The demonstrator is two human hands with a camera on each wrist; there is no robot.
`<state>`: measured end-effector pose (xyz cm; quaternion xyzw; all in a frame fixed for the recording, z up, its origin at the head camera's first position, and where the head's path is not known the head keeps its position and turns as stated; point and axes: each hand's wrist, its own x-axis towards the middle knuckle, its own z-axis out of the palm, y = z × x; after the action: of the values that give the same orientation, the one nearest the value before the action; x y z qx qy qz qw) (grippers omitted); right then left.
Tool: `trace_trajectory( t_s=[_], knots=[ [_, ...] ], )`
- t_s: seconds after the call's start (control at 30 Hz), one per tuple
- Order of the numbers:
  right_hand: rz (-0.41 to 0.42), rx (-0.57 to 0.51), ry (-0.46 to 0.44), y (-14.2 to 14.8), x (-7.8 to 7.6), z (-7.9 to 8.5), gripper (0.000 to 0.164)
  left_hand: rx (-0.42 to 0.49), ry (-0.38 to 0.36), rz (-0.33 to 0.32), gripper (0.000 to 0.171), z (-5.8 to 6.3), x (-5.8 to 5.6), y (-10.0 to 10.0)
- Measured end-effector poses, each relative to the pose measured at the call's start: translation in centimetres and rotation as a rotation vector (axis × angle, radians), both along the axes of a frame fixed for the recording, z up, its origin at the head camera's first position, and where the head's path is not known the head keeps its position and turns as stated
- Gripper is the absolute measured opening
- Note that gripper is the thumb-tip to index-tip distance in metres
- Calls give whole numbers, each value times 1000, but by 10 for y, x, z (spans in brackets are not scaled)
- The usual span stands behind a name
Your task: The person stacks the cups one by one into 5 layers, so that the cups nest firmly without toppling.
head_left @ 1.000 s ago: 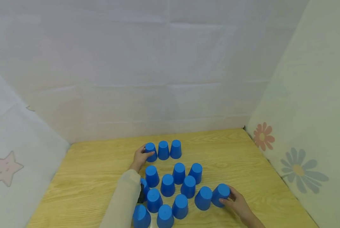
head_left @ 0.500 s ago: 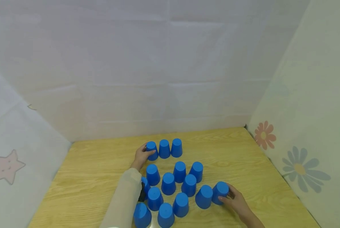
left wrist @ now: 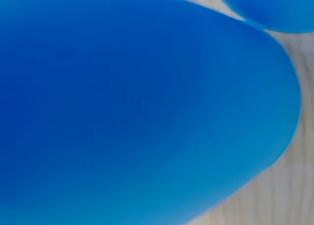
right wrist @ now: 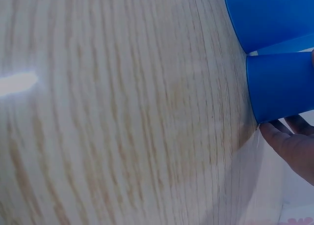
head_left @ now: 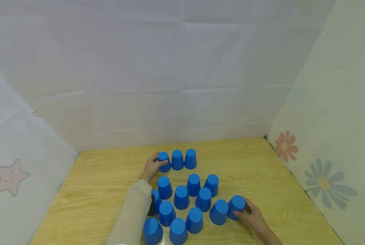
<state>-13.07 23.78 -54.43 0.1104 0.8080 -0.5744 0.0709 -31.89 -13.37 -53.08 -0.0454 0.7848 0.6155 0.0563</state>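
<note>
Blue plastic cups stand upside down on a wooden table. In the head view my left hand (head_left: 151, 168) grips the leftmost cup (head_left: 164, 163) of the far row, thumb across its near side. That cup stands beside the middle cup (head_left: 177, 160) and the right cup (head_left: 190, 159). My right hand (head_left: 252, 216) holds a cup (head_left: 236, 208) at the near right, against its left neighbour (head_left: 218, 213). The right wrist view shows fingers (right wrist: 289, 142) at that held cup (right wrist: 280, 86). A blue cup (left wrist: 147, 107) fills most of the left wrist view; the left hand is hidden there.
Several more cups (head_left: 181, 198) stand in loose slanting rows between my hands. One cup (head_left: 155, 201) is partly hidden behind the left sleeve (head_left: 131, 211) and its black strap (head_left: 151, 206). Bare wooden tabletop (head_left: 99, 180) lies to the left; white cloth walls (head_left: 176, 68) surround the table.
My right hand has slid its cup slightly left, closer against the neighbouring cup. The left hand stays on its cup in the far row. The head view has shifted slightly.
</note>
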Motion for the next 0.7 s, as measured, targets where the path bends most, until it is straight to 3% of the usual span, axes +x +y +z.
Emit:
trace_trajectory(
  t_s=[0.3, 0.57, 0.7],
  knots=[
    [-4, 12, 0, 3, 2, 2, 72, -49, 33, -44, 77, 19, -3, -8],
    [22, 14, 39, 7, 1, 9, 68, -53, 61, -86, 75, 40, 4, -22],
    [42, 6, 49, 12, -3, 16, 67, -59, 118, -99, 73, 51, 6, -30]
  ],
)
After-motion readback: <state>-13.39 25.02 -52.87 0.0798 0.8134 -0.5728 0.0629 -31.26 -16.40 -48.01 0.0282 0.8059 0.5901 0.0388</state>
